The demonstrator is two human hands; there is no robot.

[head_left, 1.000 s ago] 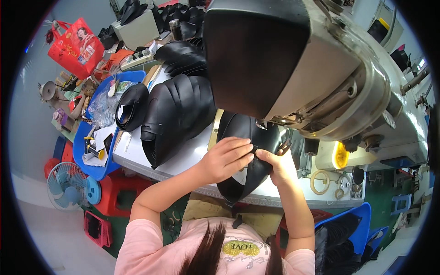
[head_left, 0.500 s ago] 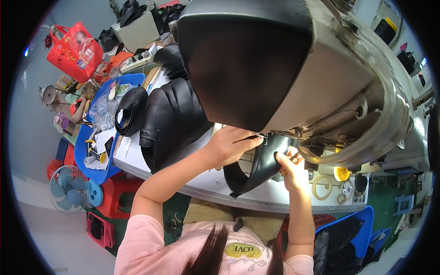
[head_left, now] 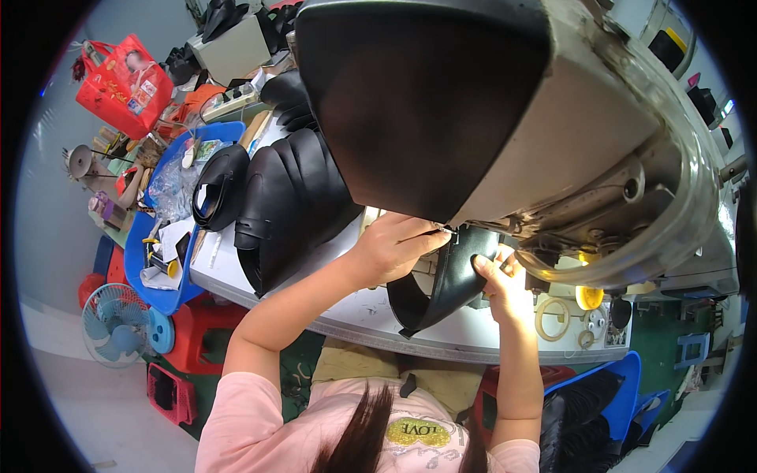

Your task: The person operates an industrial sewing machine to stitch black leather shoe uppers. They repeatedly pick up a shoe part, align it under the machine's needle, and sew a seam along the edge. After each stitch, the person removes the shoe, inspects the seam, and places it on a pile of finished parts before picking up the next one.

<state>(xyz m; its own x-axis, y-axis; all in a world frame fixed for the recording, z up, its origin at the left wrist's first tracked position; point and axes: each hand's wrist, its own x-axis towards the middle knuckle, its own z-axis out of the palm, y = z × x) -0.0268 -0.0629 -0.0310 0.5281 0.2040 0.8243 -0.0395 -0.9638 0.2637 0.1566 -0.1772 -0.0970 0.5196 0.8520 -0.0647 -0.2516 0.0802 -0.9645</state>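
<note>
A large sewing machine (head_left: 568, 142) with a black cover looms over the worktable (head_left: 378, 323). Under its head a curved black leather piece (head_left: 451, 288) hangs in a loop toward the table's front edge. My right hand (head_left: 498, 277) grips this piece at its right side, thumb on the outer face. Just under the machine head, my left hand (head_left: 388, 251) is closed in a pinch at the piece's upper left edge. Something small and metallic shows by its fingertips; I cannot make out what they hold. The machine head hides the stitching spot.
Stacked black leather pieces (head_left: 288, 205) lie left of my left forearm. Farther left are a blue tray (head_left: 189, 296) of tools and plastic, a red bag (head_left: 126, 87) and a fan (head_left: 118, 323). A blue bin (head_left: 627, 394) with black pieces stands at lower right.
The view has shifted slightly. Both hands keep nearly the same places on the leather piece, and its lower loop has turned a little.
</note>
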